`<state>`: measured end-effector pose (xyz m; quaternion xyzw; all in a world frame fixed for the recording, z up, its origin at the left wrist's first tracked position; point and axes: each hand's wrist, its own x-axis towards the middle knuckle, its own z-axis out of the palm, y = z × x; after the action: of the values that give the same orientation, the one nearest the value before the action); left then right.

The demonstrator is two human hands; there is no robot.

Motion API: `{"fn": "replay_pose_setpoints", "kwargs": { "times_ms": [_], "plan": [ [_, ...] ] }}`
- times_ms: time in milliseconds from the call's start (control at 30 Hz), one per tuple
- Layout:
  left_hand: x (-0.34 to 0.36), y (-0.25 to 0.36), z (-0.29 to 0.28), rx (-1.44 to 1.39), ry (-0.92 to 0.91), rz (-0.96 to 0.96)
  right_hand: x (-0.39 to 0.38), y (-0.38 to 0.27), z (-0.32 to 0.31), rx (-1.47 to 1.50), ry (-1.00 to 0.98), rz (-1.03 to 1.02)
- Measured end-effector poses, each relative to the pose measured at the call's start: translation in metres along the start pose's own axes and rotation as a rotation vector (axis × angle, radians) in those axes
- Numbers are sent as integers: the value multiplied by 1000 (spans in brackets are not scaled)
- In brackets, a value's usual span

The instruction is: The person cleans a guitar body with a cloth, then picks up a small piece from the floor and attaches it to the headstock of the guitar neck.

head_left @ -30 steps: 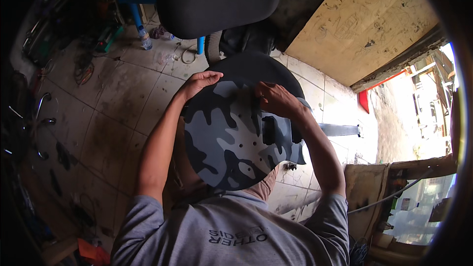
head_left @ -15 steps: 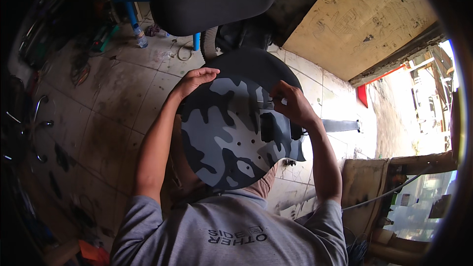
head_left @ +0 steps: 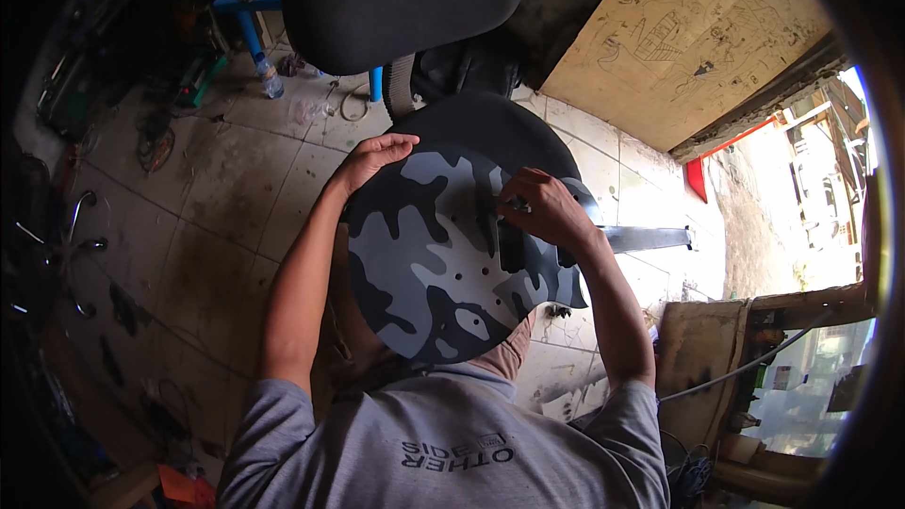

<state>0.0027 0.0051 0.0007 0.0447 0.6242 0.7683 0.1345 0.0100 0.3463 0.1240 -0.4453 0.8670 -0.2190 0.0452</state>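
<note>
A guitar body (head_left: 396, 245) with a grey, black and white camouflage finish lies flat across my lap and a round black seat (head_left: 504, 127). It has several small holes and dark rectangular cutouts. My left hand (head_left: 375, 160) rests at its upper left rim, fingers stretched out together along the edge, thumb hidden. Above the cutouts my right hand (head_left: 547, 203) is closed in a pinch over the surface. A small shiny bit shows by its fingertips, too small to name. From the right edge juts a long dark bar (head_left: 649, 238), likely the guitar neck.
A black padded chair part (head_left: 405, 5) hangs close at the top. Behind it stand a blue plastic stool (head_left: 247, 19) and a plastic bottle (head_left: 270, 75) on the tiled floor (head_left: 236, 179). Chrome chair legs (head_left: 85, 245) are at left; a scribbled wooden board (head_left: 688, 38) leans at right.
My right hand has moved slightly left and down over the guitar body, covering part of the dark cutouts. The left hand stays at the rim.
</note>
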Motion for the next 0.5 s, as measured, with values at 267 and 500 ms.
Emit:
{"fn": "replay_pose_setpoints", "kwargs": {
  "times_ms": [267, 500],
  "plan": [
    [0, 2, 5, 0, 16, -3, 0, -11, 14, -465, 86, -201],
    [1, -2, 0, -38, -14, -2, 1, 6, 15, -75, 152, 72]
  ]
}}
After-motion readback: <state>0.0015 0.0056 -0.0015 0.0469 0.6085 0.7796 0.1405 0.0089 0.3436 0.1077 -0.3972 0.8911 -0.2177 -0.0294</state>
